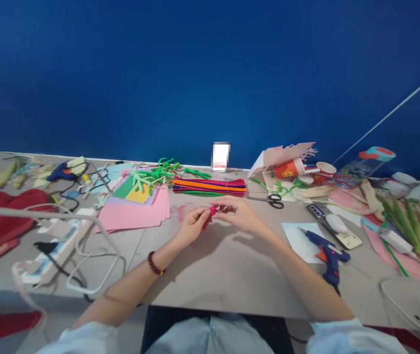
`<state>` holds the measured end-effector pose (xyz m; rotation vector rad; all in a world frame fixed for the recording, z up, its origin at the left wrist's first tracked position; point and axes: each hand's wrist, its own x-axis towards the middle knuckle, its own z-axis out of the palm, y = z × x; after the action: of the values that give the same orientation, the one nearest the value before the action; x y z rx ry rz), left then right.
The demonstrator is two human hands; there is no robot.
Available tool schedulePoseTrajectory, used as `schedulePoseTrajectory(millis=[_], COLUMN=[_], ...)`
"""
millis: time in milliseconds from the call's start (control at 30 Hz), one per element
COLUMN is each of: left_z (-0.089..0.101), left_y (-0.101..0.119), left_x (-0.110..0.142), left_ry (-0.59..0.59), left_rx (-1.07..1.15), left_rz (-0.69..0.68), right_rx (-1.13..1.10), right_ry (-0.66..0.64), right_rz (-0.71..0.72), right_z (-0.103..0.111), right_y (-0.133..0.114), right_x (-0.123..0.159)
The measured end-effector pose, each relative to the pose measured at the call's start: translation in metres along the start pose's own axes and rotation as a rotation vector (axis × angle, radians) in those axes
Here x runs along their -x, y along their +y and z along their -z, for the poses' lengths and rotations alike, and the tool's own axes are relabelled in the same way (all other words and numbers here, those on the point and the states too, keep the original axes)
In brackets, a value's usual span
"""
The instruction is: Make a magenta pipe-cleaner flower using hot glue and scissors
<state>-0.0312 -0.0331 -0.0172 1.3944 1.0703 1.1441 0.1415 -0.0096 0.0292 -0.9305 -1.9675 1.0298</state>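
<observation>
Between the fingertips of my left hand (193,225) is a small bright pink piece (213,210), perhaps coiled pipe cleaner; its exact form is too small to make out. My right hand (239,212) meets it from the other side, thumb and fingers pinched at its edge. Both hands hover over the grey table (217,275). Just beyond them lies a bundle of coloured pipe cleaners (210,187), orange, red, purple and green. Black-handled scissors (275,200) rest at the bundle's right end.
Left stand pink paper sheets (136,221), twisted green pipe cleaners (158,172) and a power strip (58,250) with loose cables. Toward the right lie a blue glue gun (327,253), a phone (346,236) and a red paper cup (291,168). A blue wall (195,83) rises behind.
</observation>
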Motion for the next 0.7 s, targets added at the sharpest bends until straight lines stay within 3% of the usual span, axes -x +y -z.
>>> schedulePoseTrajectory(millis=[200,500,700], left_z=[0.001,0.0,-0.001], left_y=[0.0,-0.001,0.002], left_x=[0.0,0.001,0.001], left_ry=[-0.004,-0.019,-0.06], left_rx=[0.084,0.494,0.536], left_rz=[0.069,0.386,0.382], right_rx=[0.091,0.161,0.044], right_ry=[0.072,0.188,0.231], right_rz=[0.135,0.212,0.156], right_z=[-0.01,-0.018,-0.017], right_y=[0.003,0.019,0.022], right_x=[0.002,0.002,0.0])
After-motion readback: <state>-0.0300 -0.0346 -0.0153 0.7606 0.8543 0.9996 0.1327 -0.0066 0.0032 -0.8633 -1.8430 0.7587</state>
